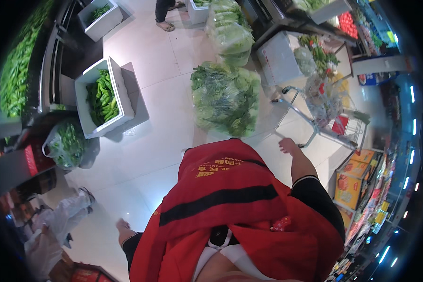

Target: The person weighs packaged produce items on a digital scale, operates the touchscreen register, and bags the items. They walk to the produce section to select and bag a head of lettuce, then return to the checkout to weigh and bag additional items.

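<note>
My left hand (123, 224) hangs low beside my body, blurred, over the tiled floor; no object shows in it. My right hand (287, 145) hangs at the other side with loosely bent fingers, and nothing is visible in it. It is nearest to a metal shopping cart (315, 128), apart from its frame as far as I can see. Ahead of my red apron (218, 169), a large clear bag of leafy greens (225, 98) lies on the floor. Behind it are more bagged light-green vegetables (232, 38).
A white foam box (121, 102) holds green peppers (105, 98); a bag of greens (68, 144) sits nearby. Another foam box (104, 23) stands farther off. A person's feet (165, 25) are at the top. Someone in pale clothing (63, 215) is at left. Produce displays (24, 67) flank the aisle.
</note>
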Motion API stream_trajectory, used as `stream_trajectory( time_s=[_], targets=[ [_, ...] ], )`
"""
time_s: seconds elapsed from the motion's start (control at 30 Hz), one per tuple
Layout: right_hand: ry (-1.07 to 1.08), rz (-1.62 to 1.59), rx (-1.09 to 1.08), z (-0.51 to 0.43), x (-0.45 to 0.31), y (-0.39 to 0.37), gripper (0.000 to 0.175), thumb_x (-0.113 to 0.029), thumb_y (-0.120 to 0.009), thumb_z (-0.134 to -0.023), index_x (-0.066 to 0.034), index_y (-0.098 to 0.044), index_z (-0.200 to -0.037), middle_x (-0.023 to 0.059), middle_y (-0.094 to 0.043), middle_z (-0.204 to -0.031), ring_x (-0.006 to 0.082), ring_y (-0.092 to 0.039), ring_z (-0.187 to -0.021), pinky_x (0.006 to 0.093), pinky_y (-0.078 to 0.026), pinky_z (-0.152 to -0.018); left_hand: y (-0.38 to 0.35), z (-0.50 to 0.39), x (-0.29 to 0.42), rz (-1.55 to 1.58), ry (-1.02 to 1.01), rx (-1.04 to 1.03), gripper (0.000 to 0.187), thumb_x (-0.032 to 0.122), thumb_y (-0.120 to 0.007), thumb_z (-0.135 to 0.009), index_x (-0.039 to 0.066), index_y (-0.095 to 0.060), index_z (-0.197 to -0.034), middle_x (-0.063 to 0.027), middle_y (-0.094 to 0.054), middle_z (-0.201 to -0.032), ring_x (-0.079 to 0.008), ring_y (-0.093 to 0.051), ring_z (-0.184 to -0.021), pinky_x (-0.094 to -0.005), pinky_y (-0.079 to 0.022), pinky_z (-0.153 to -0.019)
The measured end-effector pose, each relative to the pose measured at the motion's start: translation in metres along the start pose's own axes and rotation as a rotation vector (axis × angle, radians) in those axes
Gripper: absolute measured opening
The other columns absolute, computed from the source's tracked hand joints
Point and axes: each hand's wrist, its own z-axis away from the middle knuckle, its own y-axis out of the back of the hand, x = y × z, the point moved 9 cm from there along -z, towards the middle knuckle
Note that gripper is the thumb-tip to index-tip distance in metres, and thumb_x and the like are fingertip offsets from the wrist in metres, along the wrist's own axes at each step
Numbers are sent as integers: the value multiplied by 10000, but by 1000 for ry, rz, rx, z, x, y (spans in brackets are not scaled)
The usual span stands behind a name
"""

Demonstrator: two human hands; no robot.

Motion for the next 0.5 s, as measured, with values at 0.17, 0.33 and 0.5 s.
stream_trajectory(
  time_s=[0.17, 0.33, 0.5],
  targets=[
    [82, -263, -135, -37, 0, -24, 257, -240, -606, -867, -65, -598, -1054, 74, -631, -899, 188, -628, -693, 336, -512, -589, -109, 114, 12, -30, 97, -159, 180, 259, -503, -917, 111, -554, -828, -24, -535, -661, -127, -516, -562, -284, -388, -446],
    [55, -337, -129, -66, 52, 9, 237, -240, -598, -875, -65, -603, -1034, 77, -638, -893, 187, -629, -691, 342, -510, -589, -321, 231, 218, -107, -332, -393, 147, 242, -534, -892, 128, -514, -801, -20, -496, -645, -112, -469, -503, -247, -325, -382],
    [61, -481, -70, -92, 72, 58, 125, -178, -567, -863, -56, -595, -858, 68, -615, -770, 180, -612, -605, 320, -467, -499, -461, 360, 350, -453, -530, -503, 312, 321, -582, -907, 142, -591, -1162, -64, -659, -974, -178, -619, -838, -361, -482, -707]
  ],
)
